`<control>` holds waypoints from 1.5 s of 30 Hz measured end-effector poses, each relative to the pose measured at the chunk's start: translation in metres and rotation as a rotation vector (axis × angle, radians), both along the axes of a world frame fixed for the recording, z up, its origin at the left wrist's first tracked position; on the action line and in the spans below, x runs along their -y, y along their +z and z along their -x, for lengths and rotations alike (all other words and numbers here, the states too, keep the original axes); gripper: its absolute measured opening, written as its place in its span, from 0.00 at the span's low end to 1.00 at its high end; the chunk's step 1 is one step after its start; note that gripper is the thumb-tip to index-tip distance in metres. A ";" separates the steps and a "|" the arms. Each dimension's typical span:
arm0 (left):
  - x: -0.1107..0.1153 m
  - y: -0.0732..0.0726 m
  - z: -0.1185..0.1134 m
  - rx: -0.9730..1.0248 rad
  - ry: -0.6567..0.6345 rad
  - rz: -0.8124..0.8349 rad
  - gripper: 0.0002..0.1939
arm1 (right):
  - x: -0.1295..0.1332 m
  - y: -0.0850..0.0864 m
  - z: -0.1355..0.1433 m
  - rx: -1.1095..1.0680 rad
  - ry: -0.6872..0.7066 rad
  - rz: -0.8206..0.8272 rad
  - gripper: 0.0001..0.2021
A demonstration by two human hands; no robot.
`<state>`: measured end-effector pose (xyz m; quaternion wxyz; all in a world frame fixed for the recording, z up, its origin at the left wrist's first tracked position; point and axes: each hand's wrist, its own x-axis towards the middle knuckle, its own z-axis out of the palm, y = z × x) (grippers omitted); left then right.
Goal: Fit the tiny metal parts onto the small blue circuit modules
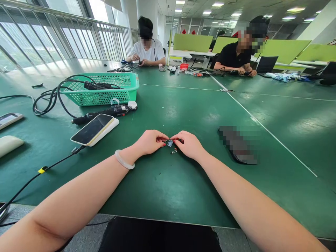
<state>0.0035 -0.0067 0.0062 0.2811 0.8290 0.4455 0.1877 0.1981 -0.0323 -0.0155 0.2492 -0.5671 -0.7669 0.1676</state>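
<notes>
A small dark circuit board (170, 143) with pale markings is between my two hands, low over the green table (162, 189). My left hand (151, 141), below a pale bangle, has its fingertips pinched together at the board's left side, beside a tiny part. From the right, my right hand (188, 142) pinches at the board's upper right edge, thumb and index finger close together. Just below the board lies a small white-and-black piece (173, 152), with a tiny reddish bit near it. What exactly each fingertip touches is hard to make out.
At left are a green basket (105, 99) with cables, a black handheld tool (105, 113), a phone (92, 130) on a white block, and a black cable (56, 162). A dark case (237, 145) lies right. Two people sit across the table.
</notes>
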 end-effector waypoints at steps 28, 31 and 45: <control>0.000 -0.005 0.000 0.178 -0.011 0.099 0.15 | 0.000 0.000 0.000 -0.094 -0.037 0.025 0.13; 0.001 -0.005 -0.001 0.260 -0.021 0.093 0.15 | 0.003 0.002 0.002 -0.188 -0.016 0.000 0.11; 0.013 0.000 -0.015 0.234 0.036 -0.229 0.11 | 0.010 0.010 0.009 -0.562 -0.077 0.078 0.12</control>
